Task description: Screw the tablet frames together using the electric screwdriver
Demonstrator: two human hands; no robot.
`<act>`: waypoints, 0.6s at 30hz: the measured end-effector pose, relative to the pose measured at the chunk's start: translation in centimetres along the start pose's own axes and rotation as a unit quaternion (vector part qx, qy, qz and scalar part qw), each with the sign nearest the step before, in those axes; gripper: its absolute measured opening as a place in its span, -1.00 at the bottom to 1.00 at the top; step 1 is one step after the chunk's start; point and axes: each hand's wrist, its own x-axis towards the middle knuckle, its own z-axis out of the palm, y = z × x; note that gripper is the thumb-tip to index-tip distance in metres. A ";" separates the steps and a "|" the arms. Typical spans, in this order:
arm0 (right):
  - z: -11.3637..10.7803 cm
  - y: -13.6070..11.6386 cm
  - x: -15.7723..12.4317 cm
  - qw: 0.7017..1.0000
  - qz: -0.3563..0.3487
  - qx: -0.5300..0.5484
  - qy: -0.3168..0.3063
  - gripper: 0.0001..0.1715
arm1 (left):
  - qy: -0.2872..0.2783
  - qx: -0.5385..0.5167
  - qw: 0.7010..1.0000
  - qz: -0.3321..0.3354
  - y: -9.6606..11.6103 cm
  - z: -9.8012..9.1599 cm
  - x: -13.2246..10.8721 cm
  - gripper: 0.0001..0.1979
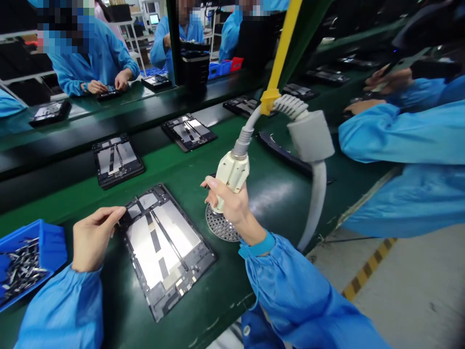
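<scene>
An opened tablet (194, 220) lies on the green bench in front of me, its silver inside facing up and dark strips running across it. My left hand (92, 235) pinches at its upper left corner, thumb and forefinger together on the dark edge. Right of the tablet, my right hand (234, 206) is wrapped round a cream plastic handle (234, 167) held upright, with a thick grey cable (249, 131) coming out of its top. Just below this hand is a round perforated metal plate (221, 228); whether it joins the handle is hidden.
A blue bin (54, 245) of small metal parts stands at left. More opened tablets (116, 160) line the bench behind. A yellow strap (285, 43) holds the cable, which carries a grey block (311, 135). A co-worker's sleeve (403, 131) is close at right; others sit opposite.
</scene>
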 end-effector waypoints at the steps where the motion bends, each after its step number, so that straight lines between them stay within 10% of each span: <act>1: 0.0 0.0 0.0 1.000 0.002 0.001 0.003 -0.59 | 0.009 0.001 1.000 -0.010 -0.5 -0.2 0.2 -0.50; 18: -0.7 0.8 -0.8 0.997 -0.039 -0.057 -0.044 -0.58 | -0.020 -0.100 0.992 -0.080 -2.2 -0.3 1.0 -0.45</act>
